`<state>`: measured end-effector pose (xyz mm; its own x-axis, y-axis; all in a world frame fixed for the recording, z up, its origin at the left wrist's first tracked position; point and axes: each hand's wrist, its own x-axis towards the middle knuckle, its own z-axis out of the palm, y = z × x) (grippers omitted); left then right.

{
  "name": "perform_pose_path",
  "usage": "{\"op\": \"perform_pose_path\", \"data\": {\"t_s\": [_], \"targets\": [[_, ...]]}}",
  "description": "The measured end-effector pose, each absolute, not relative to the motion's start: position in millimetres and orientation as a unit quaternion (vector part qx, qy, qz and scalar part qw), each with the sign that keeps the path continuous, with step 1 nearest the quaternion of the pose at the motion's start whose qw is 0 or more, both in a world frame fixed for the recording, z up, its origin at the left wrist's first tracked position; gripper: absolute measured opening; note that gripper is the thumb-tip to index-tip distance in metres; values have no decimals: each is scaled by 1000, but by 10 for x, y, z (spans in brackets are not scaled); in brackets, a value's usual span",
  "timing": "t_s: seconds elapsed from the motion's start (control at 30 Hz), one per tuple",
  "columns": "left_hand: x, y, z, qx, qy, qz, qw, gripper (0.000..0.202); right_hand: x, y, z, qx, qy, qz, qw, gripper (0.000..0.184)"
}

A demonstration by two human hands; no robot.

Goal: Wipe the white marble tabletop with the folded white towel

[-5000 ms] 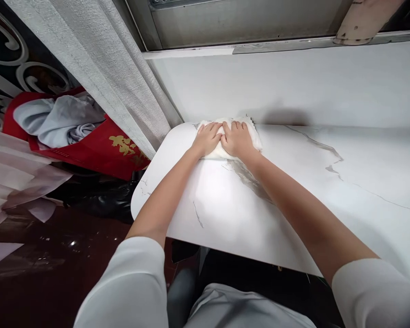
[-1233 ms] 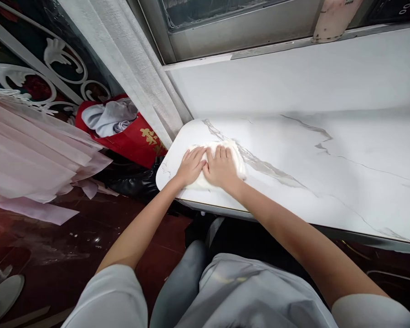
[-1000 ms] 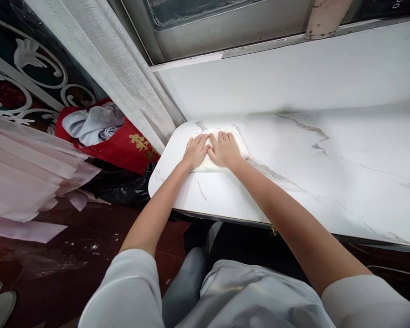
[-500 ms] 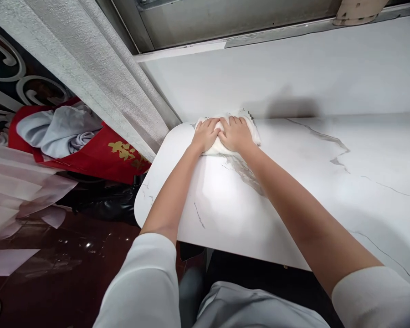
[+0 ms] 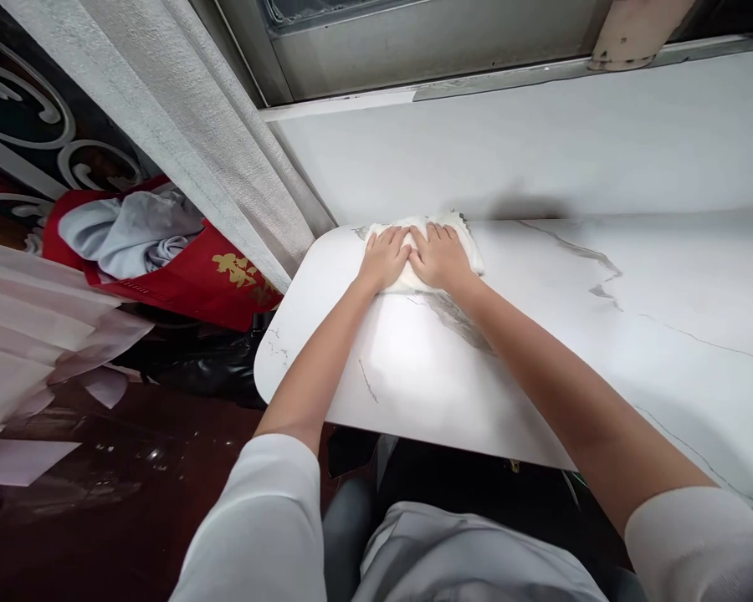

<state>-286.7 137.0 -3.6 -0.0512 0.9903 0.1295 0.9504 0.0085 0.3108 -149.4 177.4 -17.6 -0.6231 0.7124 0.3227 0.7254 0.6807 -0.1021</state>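
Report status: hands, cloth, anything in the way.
Left hand and right hand flat on cloth. Cloth at table far corner, by wall. Nothing blocking.

Off to my left hangs a pale grey textured curtain (image 5: 181, 125), running down to the far left corner of the white marble-patterned tabletop (image 5: 633, 334). Beyond the curtain I see a red fabric bag with gold lettering (image 5: 194, 280), a crumpled light blue-grey cloth (image 5: 129, 234) lying in it. Black glossy plastic (image 5: 194, 368) sits on the dark red floor (image 5: 100, 502) just below the bag. Pale pink pleated sheets (image 5: 31, 334) spread at the far left. Behind the tabletop rises a plain white wall panel (image 5: 540, 142), and above it a grey metal window frame (image 5: 414, 42).
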Motion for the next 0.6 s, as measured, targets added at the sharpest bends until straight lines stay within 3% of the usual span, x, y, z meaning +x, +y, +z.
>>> {"op": "perform_pose_path", "data": {"t_s": [0.33,0.6], "targets": [[-2175,314,-32,712,689,130,33,51,-749,730,-107,-402,-908,-52,111,59],[-1645,-436,-12,733,662,146,57,51,-153,-60,-137,-397,-904,-76,137,59]]}}
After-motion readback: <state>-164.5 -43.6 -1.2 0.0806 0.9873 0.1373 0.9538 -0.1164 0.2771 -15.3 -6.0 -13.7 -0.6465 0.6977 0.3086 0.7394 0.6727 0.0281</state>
